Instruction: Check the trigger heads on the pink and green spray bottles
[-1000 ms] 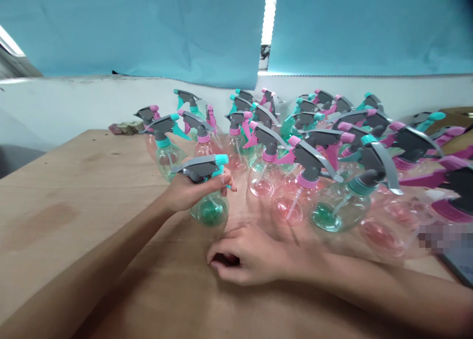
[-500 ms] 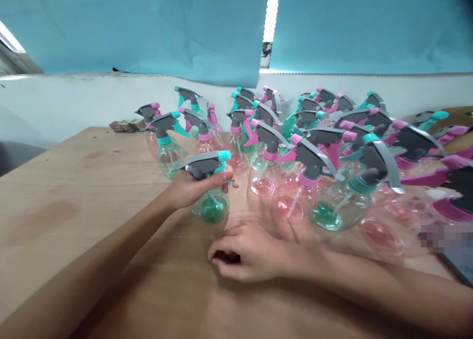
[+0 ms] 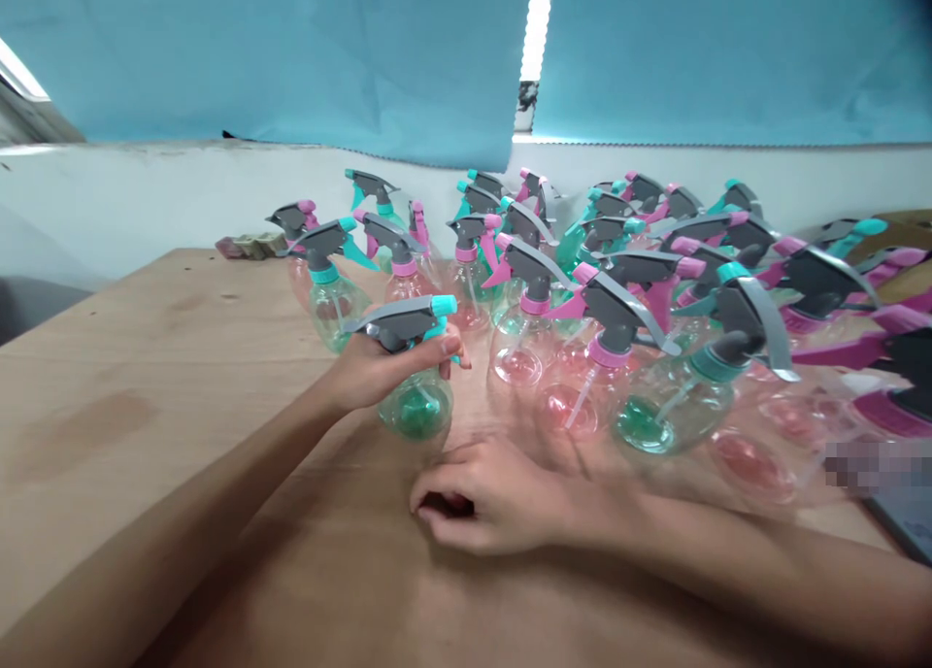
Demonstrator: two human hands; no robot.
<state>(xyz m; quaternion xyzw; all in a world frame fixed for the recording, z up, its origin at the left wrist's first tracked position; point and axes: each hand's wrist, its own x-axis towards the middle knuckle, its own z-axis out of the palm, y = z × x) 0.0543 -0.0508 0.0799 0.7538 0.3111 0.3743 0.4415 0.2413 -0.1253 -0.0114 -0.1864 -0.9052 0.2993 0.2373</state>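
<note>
My left hand point(image 3: 385, 367) is wrapped round the neck of a green spray bottle point(image 3: 416, 411) with a grey head and a turquoise nozzle. Its thumb and fingertips lie at the turquoise trigger. The bottle stands upright on the wooden table point(image 3: 80, 357), its nozzle pointing right. Just in front of it, my right hand point(image 3: 487, 498) rests on the table with fingers curled into a loose fist; nothing shows in the hollow. Nearest beyond that hand are a pink spray bottle point(image 3: 572, 411) and a green spray bottle point(image 3: 674, 416) with a turquoise collar.
Many pink and green spray bottles crowd the right and back of the table, among them a pink-collared one point(image 3: 518, 348). A small crumpled object point(image 3: 251, 247) lies at the back left. A flat dark-edged device point(image 3: 903, 517) sits at the right edge. Blue sheeting point(image 3: 291, 56) covers the wall.
</note>
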